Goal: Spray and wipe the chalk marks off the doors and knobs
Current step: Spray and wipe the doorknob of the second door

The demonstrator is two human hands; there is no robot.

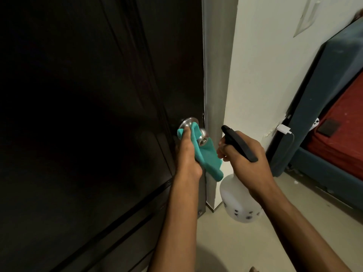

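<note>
Left hand (186, 152): fingers curled round the cloth (204, 154), pressing it to the knob (202, 137) on the door (98, 95).
Right hand (245, 154): wrapped round the spray bottle (235, 197), nozzle toward the knob.
Handling: cloth looks soft and limp; knob likely slick, so cup it whole.

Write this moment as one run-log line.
left hand: wiping door knob with teal cloth | right hand: holding spray bottle | door: dark

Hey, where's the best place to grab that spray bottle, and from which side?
Judging by its shape, grip the spray bottle at the narrow neck under the black trigger head, coming from above and behind the nozzle, as the right hand does; the round white body looks too wide.
</note>
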